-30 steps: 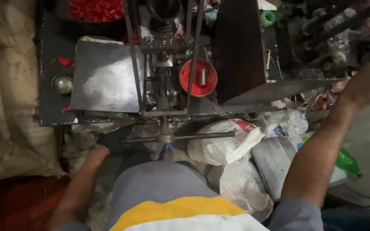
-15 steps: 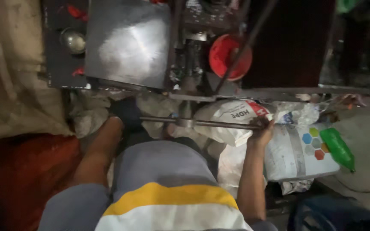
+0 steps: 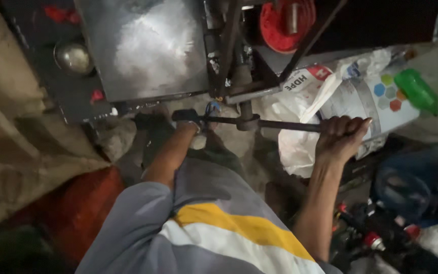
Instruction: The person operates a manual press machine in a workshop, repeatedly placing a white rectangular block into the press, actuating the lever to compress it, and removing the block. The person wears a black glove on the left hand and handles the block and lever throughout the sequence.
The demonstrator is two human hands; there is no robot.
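Note:
A dark horizontal metal bar [image 3: 280, 124] runs across the front of a press-like machine, joined at its middle to a vertical shaft [image 3: 246, 109]. My right hand [image 3: 341, 136] is wrapped around the bar's right end. My left hand [image 3: 187, 117], in a dark glove, grips the bar's left end. Above the bar sits a shiny steel plate [image 3: 148, 45], and a red round part [image 3: 285, 20] is at the top of the machine.
White plastic sacks [image 3: 325, 101] and a green bottle [image 3: 415, 90] lie to the right. A small steel bowl [image 3: 73, 58] sits on the machine's left ledge. Beige sacking [image 3: 11, 132] hangs at left, a red surface [image 3: 77, 208] below it, and dark tools [image 3: 376, 238] lie at lower right.
My right hand came down from the upper right of the machine and closed on the bar's right end. The view dropped lower and nearer to the bar.

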